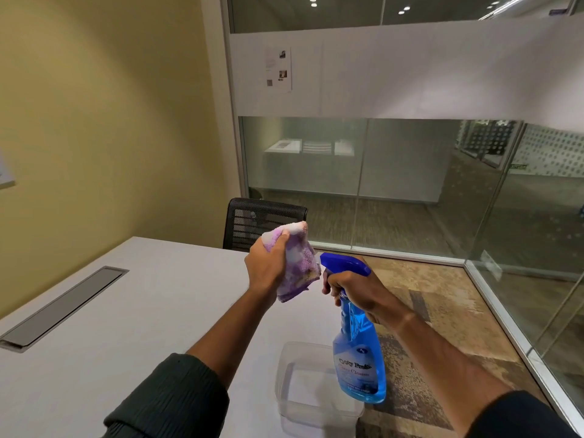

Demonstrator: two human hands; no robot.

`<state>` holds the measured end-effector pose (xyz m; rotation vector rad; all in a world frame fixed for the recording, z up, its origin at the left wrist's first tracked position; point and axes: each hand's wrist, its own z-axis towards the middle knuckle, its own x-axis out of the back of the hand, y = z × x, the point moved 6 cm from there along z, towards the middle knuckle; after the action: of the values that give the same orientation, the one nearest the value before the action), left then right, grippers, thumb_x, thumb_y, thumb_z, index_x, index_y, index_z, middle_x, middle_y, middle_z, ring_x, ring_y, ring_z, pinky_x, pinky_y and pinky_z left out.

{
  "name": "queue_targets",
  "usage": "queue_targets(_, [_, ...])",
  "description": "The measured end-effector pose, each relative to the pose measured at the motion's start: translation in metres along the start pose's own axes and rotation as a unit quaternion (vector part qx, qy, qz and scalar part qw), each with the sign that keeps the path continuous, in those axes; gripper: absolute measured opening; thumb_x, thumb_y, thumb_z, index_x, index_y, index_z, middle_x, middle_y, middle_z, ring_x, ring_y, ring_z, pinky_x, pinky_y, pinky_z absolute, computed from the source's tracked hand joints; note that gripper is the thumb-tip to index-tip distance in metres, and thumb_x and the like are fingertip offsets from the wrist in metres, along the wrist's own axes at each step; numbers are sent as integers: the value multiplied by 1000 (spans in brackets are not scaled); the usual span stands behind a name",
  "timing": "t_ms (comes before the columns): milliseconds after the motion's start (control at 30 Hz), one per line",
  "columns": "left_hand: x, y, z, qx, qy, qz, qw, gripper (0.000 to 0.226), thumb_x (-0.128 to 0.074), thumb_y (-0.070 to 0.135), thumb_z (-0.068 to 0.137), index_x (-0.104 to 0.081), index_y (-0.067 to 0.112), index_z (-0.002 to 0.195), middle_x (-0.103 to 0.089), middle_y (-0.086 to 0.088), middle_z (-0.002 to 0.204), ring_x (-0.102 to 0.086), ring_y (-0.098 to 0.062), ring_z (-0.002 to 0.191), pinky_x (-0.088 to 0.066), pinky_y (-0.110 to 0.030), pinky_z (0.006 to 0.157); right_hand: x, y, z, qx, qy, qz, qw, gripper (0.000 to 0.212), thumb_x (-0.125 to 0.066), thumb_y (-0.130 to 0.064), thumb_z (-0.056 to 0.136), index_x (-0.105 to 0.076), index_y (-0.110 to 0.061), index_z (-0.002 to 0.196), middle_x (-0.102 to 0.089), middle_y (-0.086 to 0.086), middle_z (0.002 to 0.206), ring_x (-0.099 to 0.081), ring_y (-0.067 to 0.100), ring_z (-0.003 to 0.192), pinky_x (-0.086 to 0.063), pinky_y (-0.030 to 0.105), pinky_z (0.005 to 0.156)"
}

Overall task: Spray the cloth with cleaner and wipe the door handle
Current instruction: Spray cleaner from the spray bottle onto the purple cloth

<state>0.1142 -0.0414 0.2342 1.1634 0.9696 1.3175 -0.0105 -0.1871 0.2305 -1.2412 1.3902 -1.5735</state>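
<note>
My left hand (267,268) grips a bunched purple and white cloth (298,263) and holds it up above the table. My right hand (354,287) is wrapped round the neck of a blue spray bottle (358,355) of glass cleaner, with fingers on the trigger. The bottle's blue nozzle (327,258) points left at the cloth and sits almost against it. No door handle is in view.
A white table (132,327) with a grey cable hatch (63,306) lies below my arms. A clear plastic tub (311,393) stands at its near right corner. A black mesh chair (262,221) is behind the table. Glass partition walls (410,184) run along the right.
</note>
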Motion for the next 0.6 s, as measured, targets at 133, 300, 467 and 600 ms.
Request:
queue_targets(133, [2, -6, 2, 13, -8, -1, 1000, 48, -57, 51, 95, -58, 15, 127, -60, 0, 108, -60, -19, 97, -55, -37, 88, 6, 10, 5, 6, 13, 14, 1000, 34, -61, -9, 68, -60, 1, 100, -69, -2, 70, -61, 14, 70, -50, 20, 53])
queue_targets(300, [7, -25, 0, 25, -11, 24, 999, 35, -53, 54, 95, -56, 24, 114, -58, 3, 105, -58, -13, 87, -52, -32, 84, 10, 25, 7, 68, 62, 31, 995, 17, -58, -5, 79, -68, -15, 88, -73, -3, 84, -65, 9, 68, -54, 20, 60])
queue_targets(467, [5, -61, -12, 50, -35, 58, 996, 30, -51, 57, 96, -57, 29, 105, -63, 1, 106, -61, -19, 93, -54, -35, 87, 7, 66, 2, 59, 160, 17, 985, 10, -61, -23, 81, -65, -30, 87, -71, -8, 83, -68, 17, 76, -56, 20, 64])
queue_targets(600, [2, -87, -23, 91, -53, 47, 993, 27, -54, 55, 95, -59, 31, 105, -66, -4, 112, -63, -28, 103, -54, -49, 97, -3, 97, -4, 63, 213, 56, 973, 21, -61, -28, 76, -64, -43, 90, -66, -15, 82, -64, 15, 76, -56, 20, 64])
